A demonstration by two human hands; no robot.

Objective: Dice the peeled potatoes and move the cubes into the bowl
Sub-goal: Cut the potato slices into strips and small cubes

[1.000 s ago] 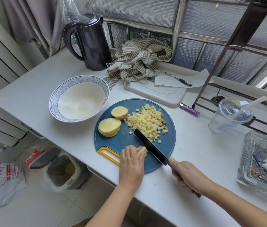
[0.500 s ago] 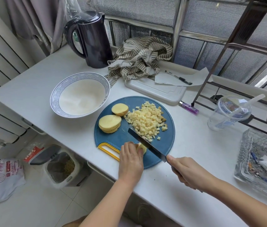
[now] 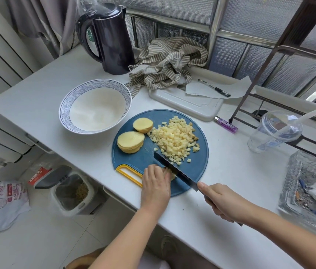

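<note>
A round blue cutting board [image 3: 143,158] with a yellow handle lies near the counter's front edge. On it sit a pile of potato cubes [image 3: 174,138], a stack of potato slices [image 3: 131,141] and a potato end piece [image 3: 143,124]. My left hand [image 3: 156,183] presses down on a small potato piece [image 3: 171,174], mostly hidden under the fingers. My right hand [image 3: 221,202] grips the knife [image 3: 174,168], whose blade rests on that piece beside my left fingertips. The white bowl [image 3: 64,111] with a blue patterned rim stands left of the board and holds no cubes.
A black kettle [image 3: 110,37] and a striped cloth [image 3: 168,63] are at the back. A white board [image 3: 186,102] with paper and a pen, a purple lighter [image 3: 226,124], a plastic cup [image 3: 273,131], a metal rack and a glass tray [image 3: 308,187] occupy the right side.
The knife blade has kept chopping at the piece under my left hand, shifting slightly toward my fingers. The camera has moved a little; everything else stays put.
</note>
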